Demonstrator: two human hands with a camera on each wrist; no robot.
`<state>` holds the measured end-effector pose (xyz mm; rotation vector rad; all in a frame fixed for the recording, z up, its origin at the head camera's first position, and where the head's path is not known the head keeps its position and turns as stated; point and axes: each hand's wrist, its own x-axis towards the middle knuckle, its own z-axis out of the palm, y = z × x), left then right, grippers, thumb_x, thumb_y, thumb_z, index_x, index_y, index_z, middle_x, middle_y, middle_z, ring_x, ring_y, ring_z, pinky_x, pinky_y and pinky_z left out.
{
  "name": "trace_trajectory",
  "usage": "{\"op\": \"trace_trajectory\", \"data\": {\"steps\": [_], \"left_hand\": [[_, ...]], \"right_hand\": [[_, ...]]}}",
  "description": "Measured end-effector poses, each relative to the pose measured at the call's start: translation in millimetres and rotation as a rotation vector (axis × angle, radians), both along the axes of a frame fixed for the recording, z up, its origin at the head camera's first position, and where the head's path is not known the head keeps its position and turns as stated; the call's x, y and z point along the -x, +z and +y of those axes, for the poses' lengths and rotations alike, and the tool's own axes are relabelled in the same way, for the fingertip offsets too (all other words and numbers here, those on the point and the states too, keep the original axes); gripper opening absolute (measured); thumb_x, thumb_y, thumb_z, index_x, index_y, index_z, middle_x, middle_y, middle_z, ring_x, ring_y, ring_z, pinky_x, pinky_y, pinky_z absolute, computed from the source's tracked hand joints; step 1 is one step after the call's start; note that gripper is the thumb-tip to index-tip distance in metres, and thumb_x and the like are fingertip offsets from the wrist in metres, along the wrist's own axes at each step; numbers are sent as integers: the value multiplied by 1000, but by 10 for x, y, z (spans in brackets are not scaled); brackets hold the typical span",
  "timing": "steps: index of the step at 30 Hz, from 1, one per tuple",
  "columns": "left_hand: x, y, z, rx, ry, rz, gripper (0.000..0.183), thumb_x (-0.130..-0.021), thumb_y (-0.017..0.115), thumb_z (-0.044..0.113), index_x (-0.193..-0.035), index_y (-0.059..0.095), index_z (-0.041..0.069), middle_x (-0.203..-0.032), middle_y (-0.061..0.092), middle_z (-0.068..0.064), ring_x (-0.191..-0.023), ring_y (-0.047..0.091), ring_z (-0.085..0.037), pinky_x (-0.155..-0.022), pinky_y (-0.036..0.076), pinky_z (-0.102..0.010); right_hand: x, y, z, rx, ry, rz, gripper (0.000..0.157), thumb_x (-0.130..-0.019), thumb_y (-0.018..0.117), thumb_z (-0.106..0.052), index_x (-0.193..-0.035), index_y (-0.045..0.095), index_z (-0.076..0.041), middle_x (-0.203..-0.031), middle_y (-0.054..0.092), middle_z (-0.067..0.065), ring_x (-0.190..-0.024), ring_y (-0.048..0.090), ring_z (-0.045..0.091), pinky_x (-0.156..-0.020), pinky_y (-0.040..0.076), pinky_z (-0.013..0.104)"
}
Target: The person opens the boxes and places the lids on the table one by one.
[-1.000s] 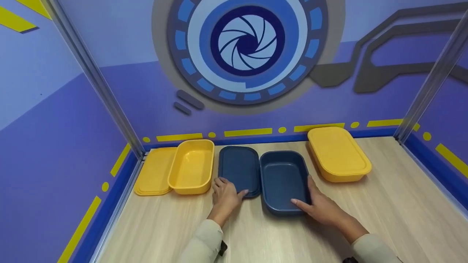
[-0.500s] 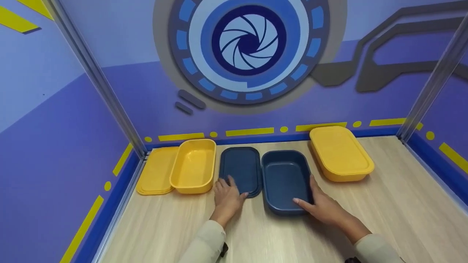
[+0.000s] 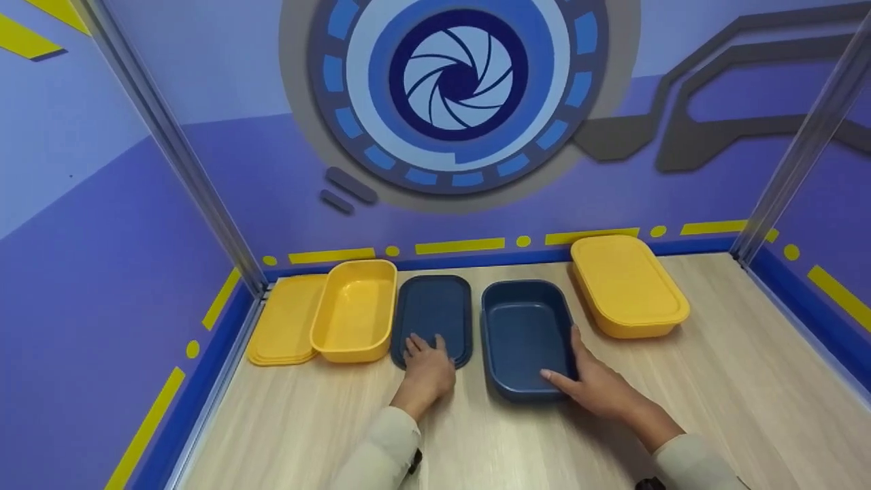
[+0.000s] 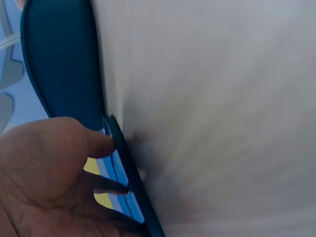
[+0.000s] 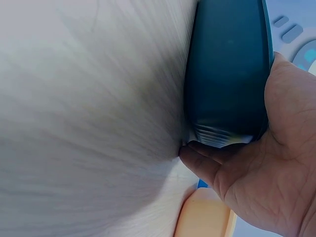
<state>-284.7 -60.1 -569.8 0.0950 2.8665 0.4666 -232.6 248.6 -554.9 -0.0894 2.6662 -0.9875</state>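
A dark blue lid (image 3: 435,306) lies flat on the table, beside an open yellow food container (image 3: 356,306). My left hand (image 3: 429,371) rests at the lid's near end, fingers spread over its top; in the left wrist view the fingertips meet the edge of the lid (image 4: 129,168). To the right stands an open, empty dark blue food container (image 3: 527,333). My right hand (image 3: 599,384) grips its near right corner, thumb over the rim and fingers along the outer wall. The right wrist view shows those fingers low against the container (image 5: 227,69).
A yellow lid (image 3: 286,320) lies at the far left, partly under the open yellow container. At the back right is a yellow container with its lid on (image 3: 629,282). Printed panels (image 3: 224,163) wall in the wooden table (image 3: 762,381).
The dark blue lid has slid left, leaving a gap to the dark blue container and coming up against the yellow one. My left hand shifted with it; my right hand stayed put.
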Motion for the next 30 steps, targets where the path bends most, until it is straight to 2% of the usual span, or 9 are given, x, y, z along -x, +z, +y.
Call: {"op": "trace_trajectory", "data": {"steps": [3, 9, 16, 20, 25, 30], "left_hand": [[8, -16, -52, 16, 10, 26, 63, -112, 53, 31, -165, 37, 2, -168, 20, -45, -161, 20, -60, -130, 29, -63], [-1, -23, -79, -21, 10, 64, 62, -111, 55, 30, -162, 40, -1, -166, 24, -46, -159, 24, -61, -128, 31, -65], [-18, -48, -62, -91, 97, 143, 60, -107, 65, 24, -155, 46, -5, -160, 39, -41, -155, 34, -59, -126, 34, -65], [-71, -47, -38, -96, 103, 175, 57, -104, 68, 21, -151, 51, -7, -155, 48, -37, -151, 42, -57, -123, 39, -66], [-191, -17, -16, -147, 78, 191, 57, -104, 69, 27, -148, 56, -7, -152, 53, -36, -147, 48, -54, -121, 41, -65], [-285, 43, -58, -234, 65, 308, 53, -107, 63, 37, -139, 63, -5, -140, 64, -31, -132, 62, -48, -112, 49, -63]], "right_hand": [[4, -1, -1, 2, 5, 15, 123, -98, 60, -73, -170, -15, -8, -179, 1, 27, -163, 21, 52, -129, 22, 70], [8, -2, 9, 6, 9, 23, 122, -98, 60, -72, -170, -15, -7, -179, 2, 26, -163, 21, 51, -129, 22, 70], [7, -9, -7, -7, 2, 17, 124, -96, 60, -74, -171, -13, -7, -179, 4, 26, -163, 22, 51, -129, 24, 70], [35, -31, -14, -31, -5, 31, 125, -96, 60, -75, -171, -13, -7, -179, 5, 27, -163, 22, 51, -129, 24, 69], [157, -32, -88, -10, -4, 53, 125, -96, 60, -74, -170, -12, -4, -179, 4, 27, -163, 22, 51, -129, 24, 69], [340, -13, -172, 10, 17, 58, 125, -97, 59, -75, -170, -13, -3, -179, 1, 26, -164, 20, 50, -130, 23, 67]]}}
